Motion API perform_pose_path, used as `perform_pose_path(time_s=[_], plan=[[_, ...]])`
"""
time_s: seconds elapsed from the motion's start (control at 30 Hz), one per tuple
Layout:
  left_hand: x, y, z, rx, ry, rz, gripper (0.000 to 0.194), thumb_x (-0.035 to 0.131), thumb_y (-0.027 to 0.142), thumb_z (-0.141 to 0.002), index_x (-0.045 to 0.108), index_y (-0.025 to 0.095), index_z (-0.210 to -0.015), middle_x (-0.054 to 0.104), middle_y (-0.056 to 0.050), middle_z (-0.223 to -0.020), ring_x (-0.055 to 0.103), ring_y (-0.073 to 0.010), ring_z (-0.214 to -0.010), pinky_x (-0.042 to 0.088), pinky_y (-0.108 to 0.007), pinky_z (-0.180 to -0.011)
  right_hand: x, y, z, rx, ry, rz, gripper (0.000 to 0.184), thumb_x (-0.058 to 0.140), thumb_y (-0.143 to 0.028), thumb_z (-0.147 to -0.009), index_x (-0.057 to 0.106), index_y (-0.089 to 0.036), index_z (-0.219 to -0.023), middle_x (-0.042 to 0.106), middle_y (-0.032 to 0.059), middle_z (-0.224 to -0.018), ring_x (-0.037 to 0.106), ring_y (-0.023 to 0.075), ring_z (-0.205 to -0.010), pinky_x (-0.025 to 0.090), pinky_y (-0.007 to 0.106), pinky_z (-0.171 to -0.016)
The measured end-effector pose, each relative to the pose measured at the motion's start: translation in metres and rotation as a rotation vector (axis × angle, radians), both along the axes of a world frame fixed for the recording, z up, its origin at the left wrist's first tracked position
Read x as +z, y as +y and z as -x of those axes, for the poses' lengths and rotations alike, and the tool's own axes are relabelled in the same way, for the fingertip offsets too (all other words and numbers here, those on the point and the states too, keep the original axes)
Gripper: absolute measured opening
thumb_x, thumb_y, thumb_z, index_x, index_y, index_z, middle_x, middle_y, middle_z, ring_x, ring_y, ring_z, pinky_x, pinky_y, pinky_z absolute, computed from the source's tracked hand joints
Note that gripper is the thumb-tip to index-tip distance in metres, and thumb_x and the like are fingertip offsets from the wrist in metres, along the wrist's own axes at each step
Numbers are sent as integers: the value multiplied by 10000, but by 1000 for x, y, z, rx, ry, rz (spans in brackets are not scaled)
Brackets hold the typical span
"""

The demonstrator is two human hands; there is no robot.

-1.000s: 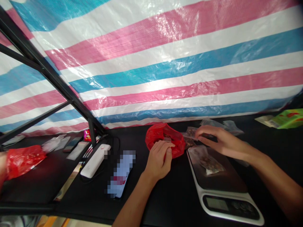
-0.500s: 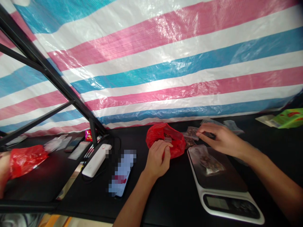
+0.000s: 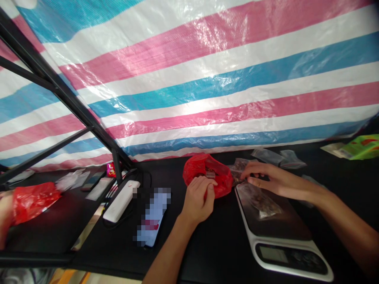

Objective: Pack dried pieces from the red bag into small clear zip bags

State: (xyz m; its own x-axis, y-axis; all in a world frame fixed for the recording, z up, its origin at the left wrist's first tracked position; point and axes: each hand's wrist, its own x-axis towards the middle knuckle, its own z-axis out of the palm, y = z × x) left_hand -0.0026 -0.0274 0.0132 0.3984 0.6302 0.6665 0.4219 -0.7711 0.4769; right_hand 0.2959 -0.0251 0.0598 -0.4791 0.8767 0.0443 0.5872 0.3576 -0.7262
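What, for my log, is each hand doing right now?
Left hand: closed, gripping the red plastic bag.
Right hand: pinching a small clear plastic bag.

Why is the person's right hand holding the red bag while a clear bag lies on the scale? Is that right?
Not quite. The head view shows the left hand holding the red bag. The right hand is at a small clear bag. A clear bag does lie on the scale.
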Motion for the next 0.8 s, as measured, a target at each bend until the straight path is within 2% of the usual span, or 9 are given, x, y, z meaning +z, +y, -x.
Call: perform_pose_path(time_s=[0.13,0.3,0.33,0.43,0.47,0.53,0.6,0.7,0.8], plan=[[1,1,-1,-5,12,23,221,444,166,-1037,662,203,-1020,718,-64,-904,656,-217,-860,488,-374,-825,-3,0,4,23,-1,-28,373,621,-567,-983,732,-229,-872,681,63,-936,622,265,-912,470,395,-840],[4,-6,-7,-125,35,130,161,538,237,-1017,676,210,-1095,705,-73,-959,659,-228,-912,524,-377,-853,-2,-8,20,70,147,-69,268,630,-454,-1012,685,-225,-883,636,25,-873,577,196,-806,445,326,-741],[5,-8,-8,-150,15,177,193,602,276,-994,669,213,-1164,710,-84,-1028,665,-243,-974,533,-395,-900,-1,-11,26,80,191,-79,247,629,-434,-1017,683,-226,-894,637,24,-876,579,191,-801,449,320,-732],[7,-15,-15,-234,-97,379,539,794,367,-872,603,233,-1358,680,-115,-1270,644,-291,-1175,515,-449,-1048,4,-21,49,92,313,-104,213,615,-399,-1029,693,-231,-924,669,39,-922,630,196,-853,494,323,-787],[7,-16,-17,-266,-145,459,572,809,373,-858,597,234,-1371,675,-117,-1288,646,-293,-1187,516,-446,-1056,5,-23,57,84,343,-115,219,612,-400,-1031,699,-232,-920,677,45,-929,645,199,-865,510,323,-799],[5,-16,-21,-292,-259,593,452,753,361,-904,619,215,-1311,704,-104,-1187,684,-262,-1094,548,-401,-983,5,-22,72,64,378,-137,228,609,-415,-1028,710,-237,-929,693,54,-942,668,205,-870,534,317,-791],[2,-11,-22,-169,-399,624,272,666,331,-958,630,199,-1193,712,-72,-1025,700,-211,-933,563,-335,-855,4,-14,82,11,362,-187,212,595,-421,-1027,718,-249,-1042,717,62,-1002,686,218,-907,550,323,-811],[-3,1,-13,247,-552,462,166,641,252,-932,591,211,-1085,692,-26,-910,676,-171,-793,535,-292,-773,3,9,92,-77,170,-312,254,578,-372,-1021,692,-263,-1220,736,78,-1138,687,253,-1034,529,377,-929],[-3,13,0,581,-501,368,197,616,194,-878,573,233,-1066,695,-16,-900,675,-185,-776,510,-298,-761,1,34,99,-56,-141,-399,210,612,-358,-990,737,-240,-1111,760,96,-1123,685,305,-1063,492,430,-947]])
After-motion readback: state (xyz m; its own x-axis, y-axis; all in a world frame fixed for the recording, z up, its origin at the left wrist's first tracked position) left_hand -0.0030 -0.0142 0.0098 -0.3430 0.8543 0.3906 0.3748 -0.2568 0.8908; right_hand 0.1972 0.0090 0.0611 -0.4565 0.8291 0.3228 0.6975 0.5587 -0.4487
